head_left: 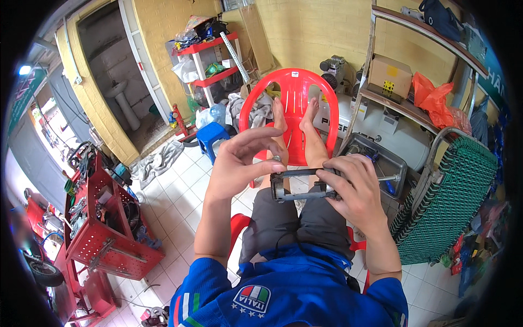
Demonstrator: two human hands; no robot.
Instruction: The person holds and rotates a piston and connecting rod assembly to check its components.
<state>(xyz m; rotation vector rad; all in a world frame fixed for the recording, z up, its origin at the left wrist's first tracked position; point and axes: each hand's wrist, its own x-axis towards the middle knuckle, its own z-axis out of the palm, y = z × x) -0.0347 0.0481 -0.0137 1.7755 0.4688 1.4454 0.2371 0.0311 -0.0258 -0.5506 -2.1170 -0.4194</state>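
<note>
White tiled floor (180, 191); right hand (357, 191) grips dark metal bracket (299, 185) (rectangular), left hand (239, 163) pinches its small silvery nut (276, 158).

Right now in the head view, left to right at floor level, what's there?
Red tool cart → blue stool → left hand → dark metal part → right hand → green woven cot.

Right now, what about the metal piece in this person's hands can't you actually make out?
All in the head view:
- Right end of the dark metal bracket: covered by the right hand.
- Small silvery part pinched by the left hand: too small to tell its kind.
- How the bracket's bars join: hidden under the right fingers.
</note>
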